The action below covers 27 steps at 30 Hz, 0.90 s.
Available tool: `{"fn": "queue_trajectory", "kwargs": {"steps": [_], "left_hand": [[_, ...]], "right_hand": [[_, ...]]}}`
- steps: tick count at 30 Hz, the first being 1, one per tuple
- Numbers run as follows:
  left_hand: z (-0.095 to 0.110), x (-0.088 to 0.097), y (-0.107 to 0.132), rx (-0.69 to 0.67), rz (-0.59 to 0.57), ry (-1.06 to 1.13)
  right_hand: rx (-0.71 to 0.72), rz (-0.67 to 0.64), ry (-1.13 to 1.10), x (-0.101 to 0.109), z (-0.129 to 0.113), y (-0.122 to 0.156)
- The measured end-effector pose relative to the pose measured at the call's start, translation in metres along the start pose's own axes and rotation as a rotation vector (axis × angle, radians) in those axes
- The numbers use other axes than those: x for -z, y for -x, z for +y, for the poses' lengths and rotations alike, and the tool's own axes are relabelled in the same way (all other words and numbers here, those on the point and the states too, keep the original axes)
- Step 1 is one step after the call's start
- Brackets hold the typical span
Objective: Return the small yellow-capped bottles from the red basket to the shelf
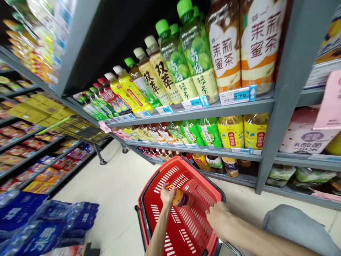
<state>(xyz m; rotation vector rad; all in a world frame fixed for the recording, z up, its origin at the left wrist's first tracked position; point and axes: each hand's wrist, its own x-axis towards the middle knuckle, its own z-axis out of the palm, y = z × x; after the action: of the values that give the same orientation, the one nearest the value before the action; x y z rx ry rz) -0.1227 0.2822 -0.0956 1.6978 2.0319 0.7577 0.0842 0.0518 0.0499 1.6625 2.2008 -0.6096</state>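
Observation:
A red shopping basket with slotted walls and black edging stands tilted in the lower middle of the head view. Inside it, my left hand has its fingers closed around one end of a small drink bottle with an orange and dark purple label. The bottle lies on its side above the basket's slotted floor. My right hand is closed over the basket's right rim, its fingertips partly out of sight.
Grey shelves of bottled drinks with price tags rise beyond the basket. Blue-wrapped bottle packs stack at lower left. A wire cart with yellow boxes stands farther back, beside snack shelves. A grey-clad knee shows at lower right.

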Motion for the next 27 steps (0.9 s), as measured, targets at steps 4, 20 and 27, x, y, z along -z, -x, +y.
{"fn": "queue_trajectory", "kwargs": {"steps": [4,20,27], "left_hand": [[0.010,0.038,0.037,0.031,-0.031,0.109],[0.136,0.244,0.249,-0.378,-0.195,0.411],[0.164,0.245,0.263,-0.542,-0.313,0.481]], "right_hand": [[-0.041,0.258,-0.126,0.001,-0.010,-0.013],[0.536,0.911,-0.939,-0.042,-0.079,-0.013],[0.478,1.046,-1.066,-0.041,-0.041,0.008]]}}
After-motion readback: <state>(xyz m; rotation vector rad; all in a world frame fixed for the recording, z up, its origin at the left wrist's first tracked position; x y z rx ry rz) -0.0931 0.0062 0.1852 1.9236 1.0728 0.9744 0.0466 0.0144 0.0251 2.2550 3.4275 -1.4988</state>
